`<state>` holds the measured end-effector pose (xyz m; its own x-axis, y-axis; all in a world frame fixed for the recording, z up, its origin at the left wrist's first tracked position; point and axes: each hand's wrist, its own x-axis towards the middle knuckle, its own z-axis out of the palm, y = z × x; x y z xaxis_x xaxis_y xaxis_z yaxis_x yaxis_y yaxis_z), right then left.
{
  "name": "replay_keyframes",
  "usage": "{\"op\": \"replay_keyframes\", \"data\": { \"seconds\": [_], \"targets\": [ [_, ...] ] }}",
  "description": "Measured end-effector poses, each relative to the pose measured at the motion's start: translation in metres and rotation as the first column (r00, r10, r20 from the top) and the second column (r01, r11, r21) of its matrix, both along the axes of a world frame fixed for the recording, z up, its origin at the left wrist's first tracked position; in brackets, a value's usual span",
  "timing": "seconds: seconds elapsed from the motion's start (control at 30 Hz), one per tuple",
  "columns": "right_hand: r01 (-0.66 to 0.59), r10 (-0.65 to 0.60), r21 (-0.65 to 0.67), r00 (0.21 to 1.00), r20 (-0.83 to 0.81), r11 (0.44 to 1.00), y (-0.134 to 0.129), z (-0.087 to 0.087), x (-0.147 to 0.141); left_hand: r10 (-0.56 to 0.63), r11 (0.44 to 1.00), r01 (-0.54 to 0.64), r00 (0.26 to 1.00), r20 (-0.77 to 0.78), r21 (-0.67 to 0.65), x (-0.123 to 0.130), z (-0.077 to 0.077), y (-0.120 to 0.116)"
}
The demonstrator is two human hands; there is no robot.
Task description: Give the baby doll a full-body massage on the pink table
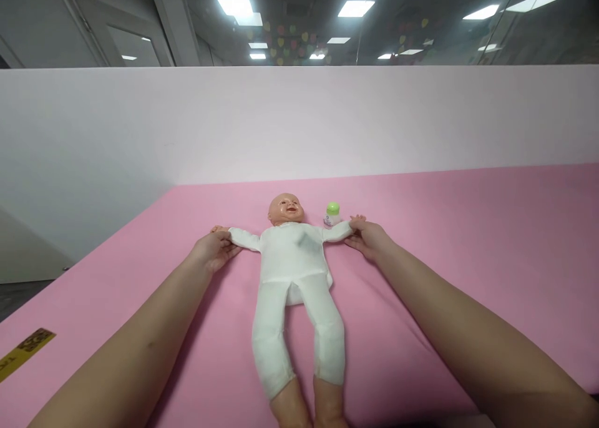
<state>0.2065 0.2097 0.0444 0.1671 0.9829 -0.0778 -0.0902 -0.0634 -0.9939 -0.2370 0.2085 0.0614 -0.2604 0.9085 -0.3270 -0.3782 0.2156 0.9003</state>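
A baby doll (294, 256) in a white long-sleeved top and white trousers lies on its back, head away from me, bare feet toward me. Both its arms are stretched out sideways. My left hand (216, 249) grips the doll's arm on the left near the wrist, fingers beneath the sleeve cuff. At the other side my right hand (369, 238) pinches the opposite sleeve end by the wrist, with the doll's small fingers showing beyond. A small baby bottle with a green cap (332, 213) stands beside the doll's head, close to my right hand.
The doll lies on a pink surface (449, 241) bordered by a white wall (299, 122) at the back. A yellow label with a dark code (27, 353) is stuck at the lower left. Glass panels reflecting ceiling lights rise above the wall.
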Motion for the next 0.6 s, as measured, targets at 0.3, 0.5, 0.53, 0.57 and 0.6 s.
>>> {"op": "replay_keyframes", "data": {
  "seconds": [0.3,0.5,0.53,0.57,0.6],
  "targets": [
    [-0.057,0.057,0.003,0.997,-0.058,0.998,0.006,-0.009,0.013,0.027,0.999,-0.024,0.997,-0.070,0.040,0.020,-0.005,-0.002],
    [0.056,-0.175,0.384,0.942,0.285,0.922,-0.031,0.021,-0.029,0.063,0.942,0.130,0.836,-0.544,0.308,0.035,0.003,-0.022],
    [0.002,-0.179,0.432,0.911,0.371,0.902,-0.040,0.025,-0.038,0.085,0.912,0.223,0.719,-0.690,0.345,0.038,0.006,-0.028],
    [-0.076,-0.164,0.467,0.876,0.453,0.881,-0.048,0.029,-0.046,0.107,0.873,0.335,0.577,-0.810,0.354,0.042,0.009,-0.034],
    [-0.156,-0.151,0.495,0.838,0.525,0.855,-0.056,0.032,-0.054,0.131,0.829,0.443,0.439,-0.889,0.342,0.045,0.012,-0.040]
  ]
}}
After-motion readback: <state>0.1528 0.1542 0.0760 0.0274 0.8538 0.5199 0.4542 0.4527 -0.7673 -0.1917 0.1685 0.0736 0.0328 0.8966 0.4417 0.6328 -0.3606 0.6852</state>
